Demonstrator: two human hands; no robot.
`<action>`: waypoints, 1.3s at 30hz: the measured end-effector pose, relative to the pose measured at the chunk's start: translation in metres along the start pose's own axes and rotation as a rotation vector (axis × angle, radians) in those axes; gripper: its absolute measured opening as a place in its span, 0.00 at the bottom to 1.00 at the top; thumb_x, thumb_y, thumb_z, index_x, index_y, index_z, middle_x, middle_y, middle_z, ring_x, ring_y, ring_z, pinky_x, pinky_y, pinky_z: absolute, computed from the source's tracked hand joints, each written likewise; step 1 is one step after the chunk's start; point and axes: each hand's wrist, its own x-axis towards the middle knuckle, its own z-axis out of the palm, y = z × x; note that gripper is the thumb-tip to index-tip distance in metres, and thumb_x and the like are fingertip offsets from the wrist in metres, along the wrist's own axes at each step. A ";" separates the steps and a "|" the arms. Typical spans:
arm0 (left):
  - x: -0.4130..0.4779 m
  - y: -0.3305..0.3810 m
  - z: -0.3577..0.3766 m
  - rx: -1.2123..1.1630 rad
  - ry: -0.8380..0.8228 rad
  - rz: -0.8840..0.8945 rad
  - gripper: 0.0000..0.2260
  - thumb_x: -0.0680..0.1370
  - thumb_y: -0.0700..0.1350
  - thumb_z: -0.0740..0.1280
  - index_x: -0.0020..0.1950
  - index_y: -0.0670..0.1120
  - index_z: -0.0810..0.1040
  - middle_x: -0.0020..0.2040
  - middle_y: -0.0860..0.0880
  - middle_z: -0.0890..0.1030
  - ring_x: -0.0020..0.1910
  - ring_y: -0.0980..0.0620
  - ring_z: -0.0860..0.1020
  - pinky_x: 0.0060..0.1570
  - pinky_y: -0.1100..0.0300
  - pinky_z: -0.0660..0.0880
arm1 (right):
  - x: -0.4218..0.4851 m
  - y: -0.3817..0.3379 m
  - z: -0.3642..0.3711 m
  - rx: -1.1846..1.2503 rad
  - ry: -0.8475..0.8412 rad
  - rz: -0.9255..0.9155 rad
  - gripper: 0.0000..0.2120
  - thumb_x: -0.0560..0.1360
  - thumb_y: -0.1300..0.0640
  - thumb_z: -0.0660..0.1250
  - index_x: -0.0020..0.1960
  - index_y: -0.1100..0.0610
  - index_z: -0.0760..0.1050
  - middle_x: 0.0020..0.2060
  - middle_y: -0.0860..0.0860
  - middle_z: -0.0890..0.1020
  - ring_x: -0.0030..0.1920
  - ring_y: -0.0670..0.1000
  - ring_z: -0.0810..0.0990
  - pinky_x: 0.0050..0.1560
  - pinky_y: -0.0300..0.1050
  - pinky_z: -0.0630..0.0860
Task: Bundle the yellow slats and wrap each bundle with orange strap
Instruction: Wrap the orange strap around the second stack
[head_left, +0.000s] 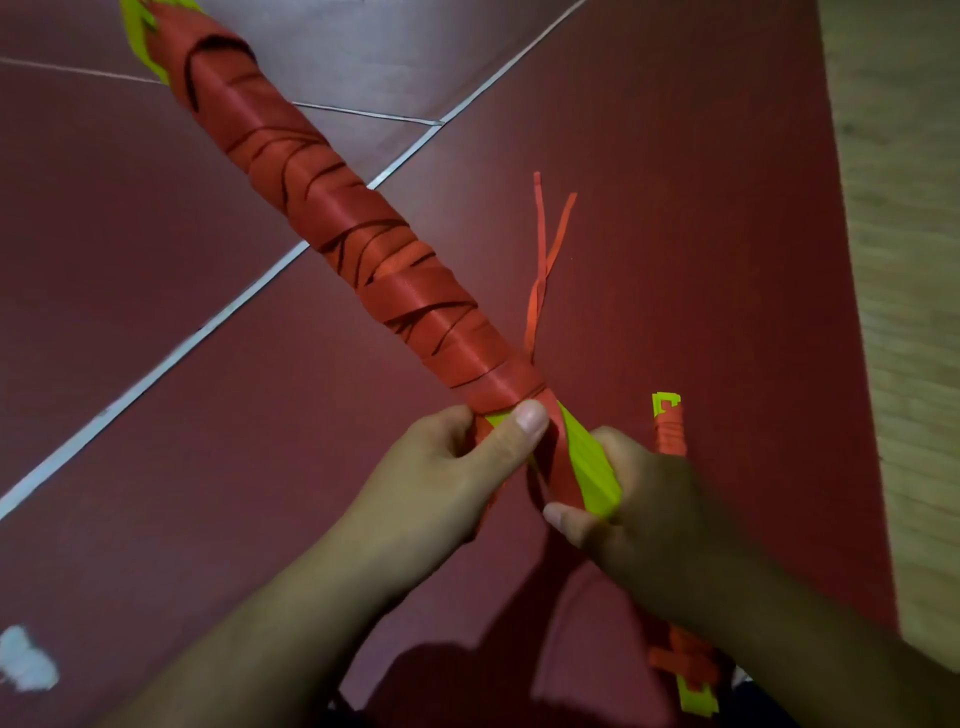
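Observation:
A long bundle of yellow slats (592, 462) runs diagonally from the top left down to my hands, wound almost end to end in orange strap (332, 208). Bare yellow shows at the far end and at the near end. My left hand (457, 467) grips the near end, its thumb pressing on the last turns of strap. My right hand (644, 499) holds the yellow end from the right, fingers curled round it, with the strap passing under the thumb. Two loose strap tails (545, 249) stick up beside the bundle.
A second wrapped bundle (675, 519) lies on the dark red floor to the right, mostly hidden under my right arm, its yellow ends visible above and below the arm. White tile joints cross the floor. A pale woven mat (904, 260) borders the right edge.

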 end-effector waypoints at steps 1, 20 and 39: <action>0.000 -0.003 0.002 0.008 0.038 0.005 0.20 0.70 0.69 0.68 0.33 0.54 0.77 0.23 0.57 0.64 0.20 0.58 0.60 0.24 0.63 0.60 | -0.003 -0.002 0.004 -0.039 0.014 -0.012 0.16 0.71 0.39 0.69 0.50 0.46 0.67 0.39 0.46 0.77 0.42 0.52 0.77 0.44 0.52 0.75; 0.007 -0.009 -0.026 -0.036 -0.278 0.239 0.20 0.72 0.65 0.70 0.34 0.50 0.75 0.27 0.49 0.63 0.26 0.54 0.61 0.26 0.61 0.60 | -0.001 -0.003 -0.015 0.165 -0.205 -0.134 0.16 0.65 0.49 0.78 0.46 0.50 0.73 0.32 0.43 0.79 0.32 0.44 0.75 0.33 0.37 0.70; 0.002 -0.009 -0.014 -0.119 -0.196 0.268 0.10 0.74 0.53 0.65 0.39 0.47 0.76 0.27 0.51 0.62 0.23 0.58 0.59 0.23 0.68 0.60 | 0.006 0.001 -0.036 0.359 -0.446 -0.036 0.19 0.65 0.48 0.79 0.52 0.50 0.77 0.40 0.53 0.83 0.40 0.56 0.81 0.39 0.51 0.77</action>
